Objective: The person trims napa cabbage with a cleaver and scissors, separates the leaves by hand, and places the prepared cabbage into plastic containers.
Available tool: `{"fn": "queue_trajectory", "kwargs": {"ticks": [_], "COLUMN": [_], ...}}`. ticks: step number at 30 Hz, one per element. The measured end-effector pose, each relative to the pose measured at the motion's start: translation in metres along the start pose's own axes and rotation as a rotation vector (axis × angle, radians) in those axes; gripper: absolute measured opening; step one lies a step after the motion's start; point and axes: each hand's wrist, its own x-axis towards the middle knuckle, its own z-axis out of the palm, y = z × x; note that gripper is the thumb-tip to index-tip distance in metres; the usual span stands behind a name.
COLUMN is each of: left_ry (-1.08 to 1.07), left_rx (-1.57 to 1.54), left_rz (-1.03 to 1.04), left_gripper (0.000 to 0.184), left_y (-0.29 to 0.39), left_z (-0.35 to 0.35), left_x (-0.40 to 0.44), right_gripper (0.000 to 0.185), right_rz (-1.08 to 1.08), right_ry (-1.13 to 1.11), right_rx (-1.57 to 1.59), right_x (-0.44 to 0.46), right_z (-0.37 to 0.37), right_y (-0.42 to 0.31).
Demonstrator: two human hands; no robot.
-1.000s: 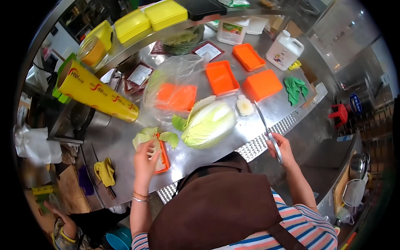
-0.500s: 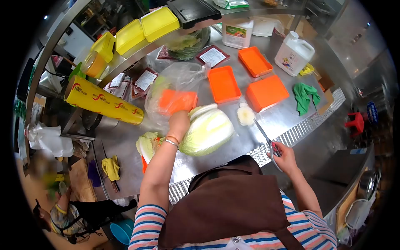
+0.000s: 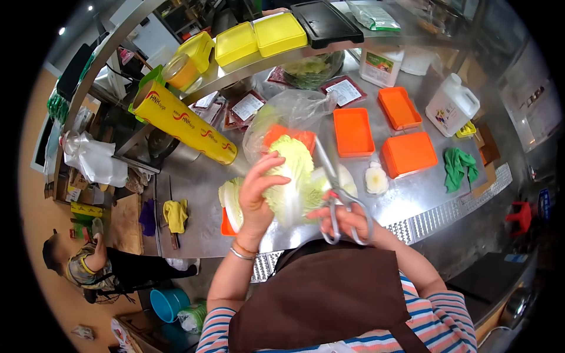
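My left hand [image 3: 257, 191] is at the left edge of a pale green napa cabbage leaf [image 3: 291, 167], its fingers curled over the edge, and the leaf stands raised above the table. Its lower part is blurred. My right hand [image 3: 351, 222] holds a pair of scissors [image 3: 331, 176] by the handle loops, blades pointing up and away beside the leaf. Behind leaf and scissors, the napa cabbage head [image 3: 347, 179] lies partly hidden on the steel table. Cut cabbage pieces [image 3: 232, 203] rest to the left of my left hand, over an orange container [image 3: 228, 226].
A clear plastic bag [image 3: 259, 132] lies beyond the leaf. Orange trays [image 3: 354, 132] and a cut cabbage base [image 3: 376, 178] are to the right, near a green cloth [image 3: 459, 167]. A yellow film roll [image 3: 185, 123] leans at left. A person [image 3: 94, 262] stands farther left.
My left hand has drawn back from the cabbage head with a leaf now raised. My right hand has brought the scissors inward from the right edge. The view has shifted.
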Motion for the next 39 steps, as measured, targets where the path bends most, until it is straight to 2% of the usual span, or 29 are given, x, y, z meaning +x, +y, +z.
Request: {"fn": "queue_trajectory", "kwargs": {"ticks": [2,3,4,6,7,8,10,11,12,14,15,16,19,21,24,26,28,31,33,36,38,39], "left_ry": [0.143,0.140,0.158,0.285,0.342,0.361,0.484,0.521,0.536,0.215,0.358,0.373,0.233,0.199,0.116,-0.024,-0.087,-0.166,-0.185,-0.284,-0.531,-0.530], "left_rx": [-0.244,-0.291,-0.281,-0.334,-0.682,-0.677,-1.572,-1.468,-1.466,-0.617,-0.695,-0.692,-0.742,-0.762,-0.821,-0.823,-0.830,-0.831,-0.831,-0.847,-0.875,-0.875], "left_rz": [-0.205,-0.194,-0.200,-0.364,-0.648,-0.650,-1.072,-1.078,-1.080,-0.997,-0.953,-0.952,-0.974,-0.977,-0.979,-1.020,-1.027,-1.036,-1.039,-1.035,-1.032,-1.034], "left_gripper": [0.015,0.024,0.024,0.046,0.060,0.060,0.059,0.048,0.048,0.036,0.027,0.027,0.032,0.033,0.034,0.034,0.034,0.035,0.036,0.037,0.039,0.039], "left_y": [0.001,-0.003,-0.002,0.006,0.013,0.012,0.007,0.006,0.006,0.004,0.002,0.000,-0.010,-0.013,-0.010,-0.011,-0.013,-0.017,-0.022,-0.032,-0.041,-0.043], "left_z": [0.013,0.014,0.014,0.013,0.008,-0.001,-0.020,-0.017,-0.017,-0.020,-0.023,-0.031,-0.065,-0.078,-0.087,-0.088,-0.084,-0.081,-0.083,-0.088,-0.089,-0.089], "left_x": [-0.021,-0.030,-0.038,-0.048,-0.053,-0.059,-0.073,-0.082,-0.090,-0.100,-0.098,-0.097,-0.106,-0.106,-0.096,-0.095,-0.095,-0.096,-0.096,-0.093,-0.091,-0.090], "right_gripper": [0.051,0.057,0.057,0.062,0.058,0.058,0.057,0.053,0.053,0.055,0.055,0.052,0.050,0.050,0.058,0.063,0.059,0.053,0.042,0.048,0.047,0.046], "right_rz": [-0.048,-0.099,-0.085,-0.044,-0.055,-0.041,-0.060,-0.051,-0.039,0.032,0.039,0.066,0.092,0.128,0.228,0.280,0.243,0.297,0.341,0.353,0.366,0.378], "right_ry": [0.063,0.127,0.113,0.143,0.172,0.160,0.168,0.203,0.198,0.150,0.143,0.109,-0.051,-0.081,-0.111,-0.168,-0.155,-0.131,-0.068,-0.114,-0.097,-0.086], "right_rx": [-0.082,-0.160,-0.166,-0.138,-0.166,-0.173,-0.314,-0.324,-0.326,-0.515,-0.520,-0.554,-0.784,-0.861,-0.997,-1.085,-1.082,-0.962,-0.985,-0.993,-1.014,-1.037], "right_x": [0.025,0.033,0.037,0.046,0.049,0.053,0.058,0.060,0.060,0.062,0.062,0.061,0.053,0.051,0.049,0.051,0.050,0.048,0.043,0.041,0.043,0.046], "right_z": [0.026,0.034,0.039,0.048,0.052,0.052,0.051,0.057,0.059,0.059,0.058,0.054,0.029,0.020,0.013,0.020,0.027,0.035,0.040,0.037,0.039,0.041], "right_y": [0.008,0.010,0.010,0.009,0.014,0.020,0.030,0.033,0.037,0.041,0.038,0.030,0.011,0.000,-0.008,-0.013,-0.012,-0.017,-0.025,-0.031,-0.030,-0.029]}}
